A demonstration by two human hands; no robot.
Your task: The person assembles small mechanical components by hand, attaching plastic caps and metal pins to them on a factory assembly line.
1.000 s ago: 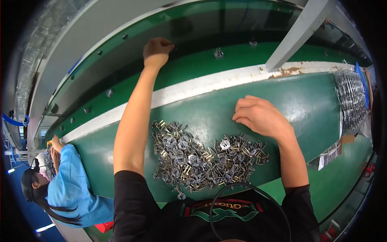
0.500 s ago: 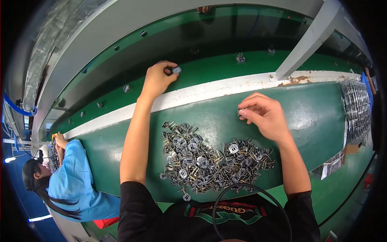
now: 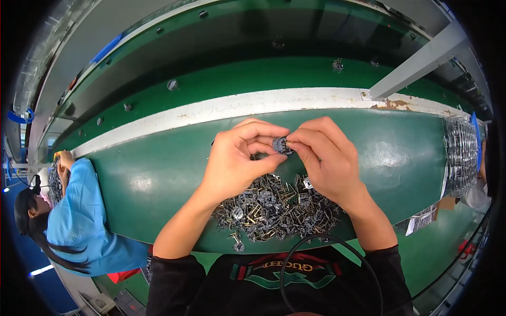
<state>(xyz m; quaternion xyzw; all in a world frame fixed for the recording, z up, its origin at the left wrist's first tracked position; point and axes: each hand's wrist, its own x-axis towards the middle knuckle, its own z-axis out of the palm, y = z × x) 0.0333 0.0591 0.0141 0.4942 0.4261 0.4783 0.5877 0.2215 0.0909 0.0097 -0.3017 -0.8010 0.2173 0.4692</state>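
Carried in from the conveyor's edge since half a second ago, the small round dark-grey part (image 3: 280,146) now sits between both hands, up over the smooth green counter (image 3: 142,184). On my feed, the bare left hand (image 3: 237,152) pinches it between thumb and fingers. The bare right hand (image 3: 331,160) has moved in to meet it, thumb and forefinger at the part's right side; whether that grip is closed on a separate piece I cannot tell, as the fingertips cover it.

Nearer the body, between the forearms, I see a loose heap (image 3: 263,205) of grey parts with brass-coloured metal prongs. Past the hands runs a chipped white metal strip (image 3: 211,112), then a green conveyor belt (image 3: 253,71) with small parts spaced along it. A stack of clear plastic trays (image 3: 460,155) stands at the counter's right end; far left, a co-worker in a blue top (image 3: 87,210) sits alongside.
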